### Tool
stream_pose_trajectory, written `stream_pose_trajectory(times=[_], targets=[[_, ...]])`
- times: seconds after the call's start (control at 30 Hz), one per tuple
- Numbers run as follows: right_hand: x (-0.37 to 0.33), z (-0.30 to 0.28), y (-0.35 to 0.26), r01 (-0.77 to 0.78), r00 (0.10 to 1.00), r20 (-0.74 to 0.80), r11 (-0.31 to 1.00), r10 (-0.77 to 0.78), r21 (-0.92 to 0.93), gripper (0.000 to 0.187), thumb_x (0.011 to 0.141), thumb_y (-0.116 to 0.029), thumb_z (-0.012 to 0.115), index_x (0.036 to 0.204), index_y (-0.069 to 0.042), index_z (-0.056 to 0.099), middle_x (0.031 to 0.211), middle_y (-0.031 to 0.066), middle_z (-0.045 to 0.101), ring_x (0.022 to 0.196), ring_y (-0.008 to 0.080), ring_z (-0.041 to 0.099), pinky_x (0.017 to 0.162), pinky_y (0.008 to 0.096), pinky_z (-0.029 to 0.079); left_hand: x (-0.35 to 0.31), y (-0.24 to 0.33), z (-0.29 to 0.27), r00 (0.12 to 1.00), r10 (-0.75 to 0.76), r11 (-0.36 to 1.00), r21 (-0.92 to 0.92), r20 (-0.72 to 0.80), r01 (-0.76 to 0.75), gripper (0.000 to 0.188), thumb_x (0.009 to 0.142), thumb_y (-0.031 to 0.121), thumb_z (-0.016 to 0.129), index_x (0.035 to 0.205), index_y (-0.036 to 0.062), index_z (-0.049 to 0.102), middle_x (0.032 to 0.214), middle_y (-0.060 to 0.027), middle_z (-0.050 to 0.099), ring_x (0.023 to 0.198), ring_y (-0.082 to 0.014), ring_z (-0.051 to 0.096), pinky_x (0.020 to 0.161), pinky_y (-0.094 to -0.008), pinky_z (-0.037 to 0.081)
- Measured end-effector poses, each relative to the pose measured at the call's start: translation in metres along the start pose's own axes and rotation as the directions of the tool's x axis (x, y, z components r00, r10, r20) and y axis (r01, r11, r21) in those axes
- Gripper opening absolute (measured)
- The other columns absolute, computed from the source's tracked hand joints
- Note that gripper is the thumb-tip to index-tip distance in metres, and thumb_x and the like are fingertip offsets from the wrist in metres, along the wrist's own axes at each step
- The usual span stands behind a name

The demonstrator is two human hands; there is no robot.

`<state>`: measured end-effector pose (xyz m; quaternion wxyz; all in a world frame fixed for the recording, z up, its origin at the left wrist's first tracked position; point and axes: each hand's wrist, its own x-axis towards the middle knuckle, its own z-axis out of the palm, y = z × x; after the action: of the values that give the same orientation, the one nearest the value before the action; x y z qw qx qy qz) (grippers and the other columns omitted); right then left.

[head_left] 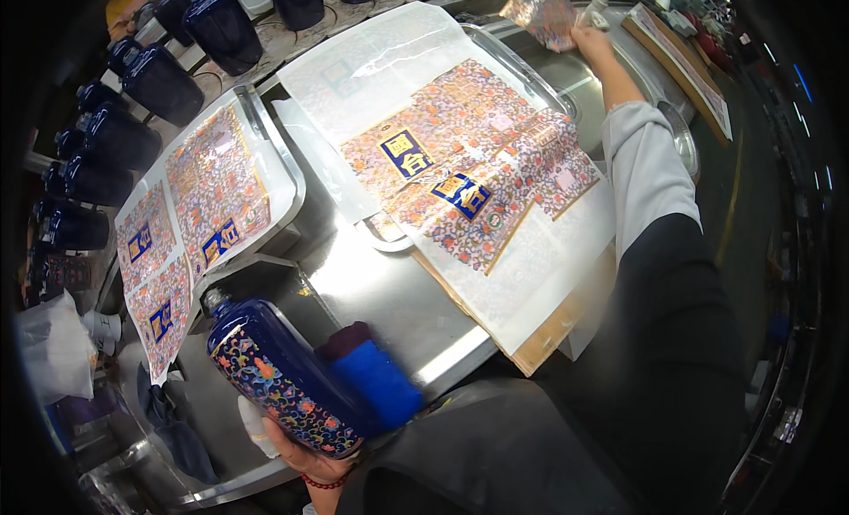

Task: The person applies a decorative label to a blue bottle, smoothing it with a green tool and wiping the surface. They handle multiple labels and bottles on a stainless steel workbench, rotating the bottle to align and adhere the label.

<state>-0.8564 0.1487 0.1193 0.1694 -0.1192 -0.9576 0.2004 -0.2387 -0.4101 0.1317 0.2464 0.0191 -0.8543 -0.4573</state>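
Note:
My left hand is closed around the lower end of a dark blue glazed bottle. The bottle lies tilted, its neck pointing away to the upper left, and a colourful floral pattern covers its side. Something white shows at the fingers of that hand. Far off at the upper right, my right hand pinches a floral printed decal piece above a metal basin. Floral decal sheets with blue and gold panels lie on white paper between the two hands.
More decal sheets rest on a metal tray at the left. Blue bottles stand in rows along the far left. A blue cloth lies beside the held bottle. A board leans past the basin; a plastic bag sits far left.

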Motion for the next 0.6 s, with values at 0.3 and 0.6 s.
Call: stream_pose_trajectory(times=[0.3, 0.6], targets=[[-0.065, 0.045, 0.123, 0.237, 0.861, 0.507, 0.855, 0.035, -0.462, 0.046, 0.097, -0.04, 0.05, 0.097, -0.002, 0.076, 0.098, 0.0253, 0.073, 0.094, 0.0408, 0.07, 0.087, 0.0489, 0.052, 0.018, 0.018, -0.015, 0.977, 0.161, 0.894, 0.399, 0.141, -0.205, 0.096, 0.093, 0.057, 0.065, 0.157, 0.0015, 0.019, 0.155, -0.027, 0.034, 0.14, -0.041, 0.041, 0.117, -0.0535, 0.034], [-0.021, -0.001, 0.076, 0.443, 0.883, 0.441, 0.601, -0.162, -0.666, 0.035, 0.095, -0.032, 0.059, 0.113, -0.004, 0.071, 0.124, 0.0258, 0.062, 0.116, 0.0432, 0.062, 0.098, 0.0518, 0.051, 0.06, 0.089, -0.004, 0.924, 0.127, 0.615, 0.702, 0.36, -0.358, 0.071, 0.078, 0.05, 0.077, 0.143, 0.0259, 0.058, 0.15, -0.017, 0.046, 0.144, -0.0364, 0.033, 0.12, -0.0678, -0.006]])
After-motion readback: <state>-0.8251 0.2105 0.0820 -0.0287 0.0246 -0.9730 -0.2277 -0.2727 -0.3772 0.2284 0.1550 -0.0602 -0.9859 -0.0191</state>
